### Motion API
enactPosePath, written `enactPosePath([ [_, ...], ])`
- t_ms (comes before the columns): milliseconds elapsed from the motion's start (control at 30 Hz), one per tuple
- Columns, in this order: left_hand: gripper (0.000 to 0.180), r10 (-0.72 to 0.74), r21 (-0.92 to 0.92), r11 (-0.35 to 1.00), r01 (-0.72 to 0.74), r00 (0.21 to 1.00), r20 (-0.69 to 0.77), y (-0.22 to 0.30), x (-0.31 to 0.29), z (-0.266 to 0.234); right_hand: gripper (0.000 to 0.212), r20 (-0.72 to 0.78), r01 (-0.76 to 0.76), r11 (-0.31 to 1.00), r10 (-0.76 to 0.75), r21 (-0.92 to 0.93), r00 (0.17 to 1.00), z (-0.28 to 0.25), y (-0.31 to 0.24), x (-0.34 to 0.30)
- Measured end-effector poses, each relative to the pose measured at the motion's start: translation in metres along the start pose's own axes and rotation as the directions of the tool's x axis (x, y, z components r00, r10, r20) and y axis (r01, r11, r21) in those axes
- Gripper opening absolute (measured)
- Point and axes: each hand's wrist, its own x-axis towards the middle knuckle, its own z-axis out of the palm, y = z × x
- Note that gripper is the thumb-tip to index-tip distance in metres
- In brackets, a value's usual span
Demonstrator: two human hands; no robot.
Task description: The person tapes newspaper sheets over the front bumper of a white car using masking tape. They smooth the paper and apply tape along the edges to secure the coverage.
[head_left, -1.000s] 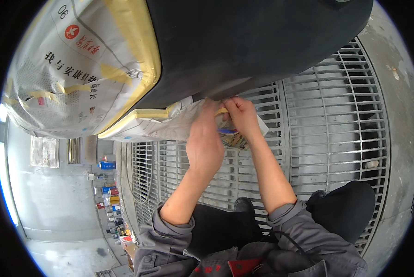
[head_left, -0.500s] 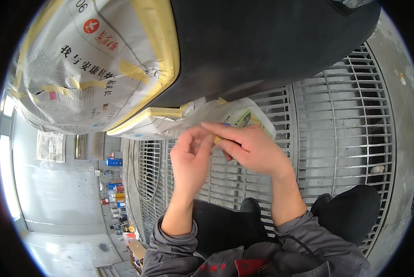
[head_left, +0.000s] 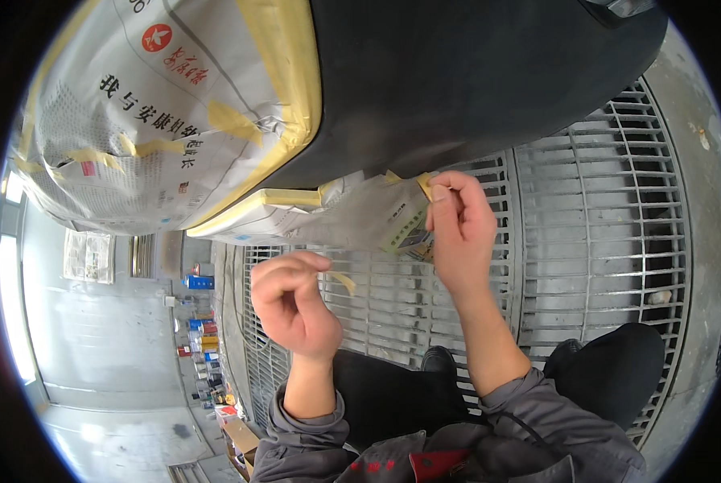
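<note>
My left hand is closed, thumb and fingers pinched, with a short strip of yellow masking tape dangling from its fingertips. Further right, the fingers of my right hand press together on a piece of yellow masking tape at the right edge of a loose newspaper sheet. That sheet hangs below a smooth dark curved panel, blurred in its middle. Beside the panel, a larger newspaper covering is fixed along its edge by a yellow masking tape border.
Metal floor grating extends under my hands and feet. Along the left wall stand several bottles and cans, a blue can among them. A cardboard box lies at the lower left. A thin hose or cable curves over the grating's left side.
My hands have parted from their position close together. The left moved left and down with a tape strip; the right moved up and right to the newspaper's edge, which has shifted.
</note>
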Motion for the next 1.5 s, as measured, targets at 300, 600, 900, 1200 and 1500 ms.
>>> enactPosePath([
  [300,0.032,0.021,-0.046,0.999,-0.023,0.999,-0.047,-0.021,0.003,-0.009,0.048,0.191,0.234,0.959,-0.203,-0.161,0.960,0.056,0.008,-0.024],
  [600,0.052,0.150,0.422,0.833,-0.357,0.881,0.450,-0.028,0.068,-0.032,0.022,0.296,0.051,0.997,-0.034,-0.050,0.955,0.064,0.011,-0.002],
  [900,0.049,0.199,0.437,0.826,-0.356,0.910,0.364,-0.021,0.067,-0.040,0.016,0.338,-0.060,0.986,0.110,-0.154,0.935,0.065,0.001,0.004],
  [1200,0.045,-0.074,0.361,0.923,-0.131,0.862,0.502,-0.007,0.047,-0.033,0.015,0.275,0.115,0.969,-0.051,-0.220,0.960,0.071,0.007,0.008],
  [1500,0.047,-0.040,0.520,0.830,-0.199,0.910,0.413,-0.030,0.026,-0.037,0.013,-0.062,0.166,0.984,-0.170,-0.060,0.984,0.096,0.030,-0.015],
])
